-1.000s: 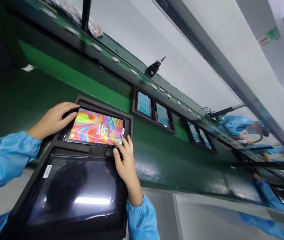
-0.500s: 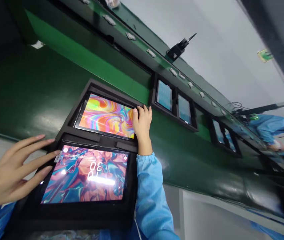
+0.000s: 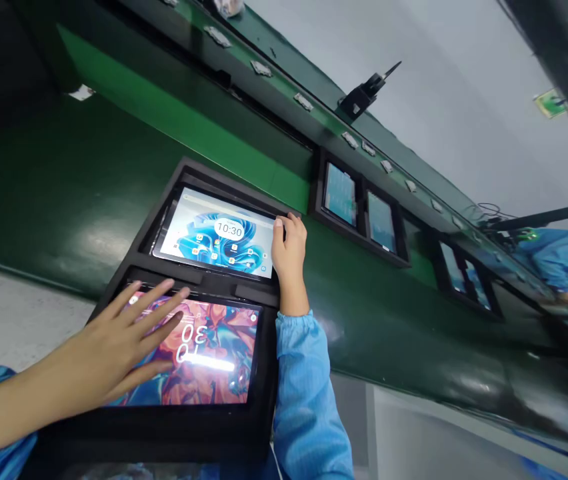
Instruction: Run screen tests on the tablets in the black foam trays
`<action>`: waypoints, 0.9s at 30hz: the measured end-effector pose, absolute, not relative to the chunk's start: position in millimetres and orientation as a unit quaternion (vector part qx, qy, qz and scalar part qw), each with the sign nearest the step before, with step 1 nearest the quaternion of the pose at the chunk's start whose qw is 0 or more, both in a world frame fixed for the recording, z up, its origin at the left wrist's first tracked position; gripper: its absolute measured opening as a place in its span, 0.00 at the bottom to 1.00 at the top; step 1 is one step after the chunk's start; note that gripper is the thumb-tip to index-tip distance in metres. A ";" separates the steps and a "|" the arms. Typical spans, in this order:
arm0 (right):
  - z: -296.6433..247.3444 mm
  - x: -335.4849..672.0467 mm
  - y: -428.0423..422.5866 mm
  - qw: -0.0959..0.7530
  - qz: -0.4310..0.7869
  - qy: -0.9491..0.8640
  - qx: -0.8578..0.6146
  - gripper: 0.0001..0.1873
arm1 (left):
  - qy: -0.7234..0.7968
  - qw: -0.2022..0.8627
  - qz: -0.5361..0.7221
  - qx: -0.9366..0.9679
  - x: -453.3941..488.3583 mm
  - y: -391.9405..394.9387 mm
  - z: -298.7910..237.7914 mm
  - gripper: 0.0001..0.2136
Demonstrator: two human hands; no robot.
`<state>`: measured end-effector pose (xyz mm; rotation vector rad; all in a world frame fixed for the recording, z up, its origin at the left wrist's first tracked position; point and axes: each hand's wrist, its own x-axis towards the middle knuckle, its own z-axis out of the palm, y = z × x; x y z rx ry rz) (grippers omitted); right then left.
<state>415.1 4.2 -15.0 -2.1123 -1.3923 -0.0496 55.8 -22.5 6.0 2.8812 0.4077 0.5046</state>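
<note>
A black foam tray (image 3: 157, 268) holds two tablets one above the other. The upper tablet (image 3: 214, 230) is lit with a blue flower-like wallpaper, app icons and a 10:30 clock. My right hand (image 3: 290, 250) is at its right end, fingers bent around the edge; the fingertips are partly hidden. Below it lies the lower tablet (image 3: 214, 373), its pink and blue lock screen showing upside-down digits. Fingers spread, my left hand (image 3: 129, 340) is over the left part of that screen, covering some of it. Whether it touches the glass I cannot tell.
Farther along the green bench (image 3: 364, 320) stand a black tray (image 3: 363, 190) with two lit tablets and another tray (image 3: 469, 273) with two more. A black device with a pointed tip (image 3: 364, 97) is beyond the ledge. A co-worker's blue sleeve (image 3: 554, 257) shows at right.
My left hand has moved right, from the lower tablet's left edge to over its screen. The upper tablet's display has switched from colourful swirls to the icon screen. My right hand stays at its edge.
</note>
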 end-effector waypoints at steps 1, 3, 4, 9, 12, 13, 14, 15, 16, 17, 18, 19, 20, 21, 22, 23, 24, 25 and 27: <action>-15.0 414.8 4.0 0.306 -0.020 -0.524 -0.794 0.27 | 0.110 0.105 0.171 0.973 57.8 -25.7 7.8 0.23; -15.2 414.7 3.9 0.316 -0.022 -0.525 -0.790 0.26 | 0.021 0.153 0.174 0.973 57.8 -34.7 14.6 0.16; -15.5 415.2 4.2 0.321 -0.023 -0.527 -0.787 0.26 | -0.010 0.176 0.178 0.968 56.3 -38.4 18.2 0.15; -16.1 421.2 7.0 0.348 -0.025 -0.532 -0.771 0.25 | 0.071 0.151 0.205 0.964 49.9 -25.0 15.6 0.15; -9.3 413.9 5.5 0.366 -0.035 -0.536 -0.760 0.24 | 0.169 0.083 0.224 0.956 55.2 -4.6 -1.2 0.15; -5.1 406.4 3.6 0.370 -0.036 -0.550 -0.748 0.23 | 0.188 0.056 0.221 0.956 58.1 -0.1 -6.6 0.15; -0.2 396.2 1.0 0.370 -0.029 -0.575 -0.729 0.22 | 0.200 0.029 0.215 0.955 61.2 2.8 -11.2 0.15; 5.0 383.6 -2.1 0.362 -0.014 -0.611 -0.704 0.21 | 0.210 0.007 0.209 0.955 64.0 4.2 -14.7 0.15; 10.1 369.4 -5.5 0.344 0.011 -0.656 -0.672 0.20 | 0.217 -0.011 0.204 0.955 66.5 4.4 -17.0 0.15; 14.7 354.5 -8.7 0.314 0.042 -0.700 -0.640 0.19 | 0.223 -0.021 0.200 0.954 68.5 4.1 -18.3 0.16; 18.5 340.0 -11.4 0.278 0.073 -0.739 -0.610 0.18 | 0.229 -0.026 0.198 0.953 69.8 3.5 -18.7 0.16; 21.2 326.9 -13.1 0.241 0.098 -0.768 -0.585 0.18 | 0.236 -0.025 0.197 0.951 70.5 3.0 -18.5 0.16; 22.7 315.9 -13.8 0.207 0.118 -0.788 -0.567 0.18 | 0.241 -0.018 0.197 0.950 70.8 2.8 -18.0 0.16; 23.1 307.3 -13.2 0.180 0.131 -0.800 -0.557 0.18 | 0.245 -0.008 0.196 0.949 70.6 3.0 -17.2 0.16; 22.6 301.2 -11.7 0.161 0.139 -0.804 -0.555 0.19 | 0.249 0.002 0.196 0.948 70.2 3.6 -16.3 0.15; 21.6 297.1 -9.6 0.147 0.144 -0.803 -0.560 0.19 | 0.252 0.011 0.195 0.948 69.7 4.4 -15.4 0.15; 20.5 294.6 -7.2 0.139 0.147 -0.799 -0.567 0.19 | 0.253 0.018 0.194 0.948 69.2 5.3 -14.5 0.14; 19.7 293.2 -5.1 0.134 0.149 -0.795 -0.573 0.20 | 0.254 0.022 0.194 0.947 68.9 6.1 -13.7 0.14; 20.5 292.5 -3.5 0.139 0.155 -0.786 -0.582 0.20 | 0.255 0.026 0.191 0.947 68.5 7.4 -12.1 0.13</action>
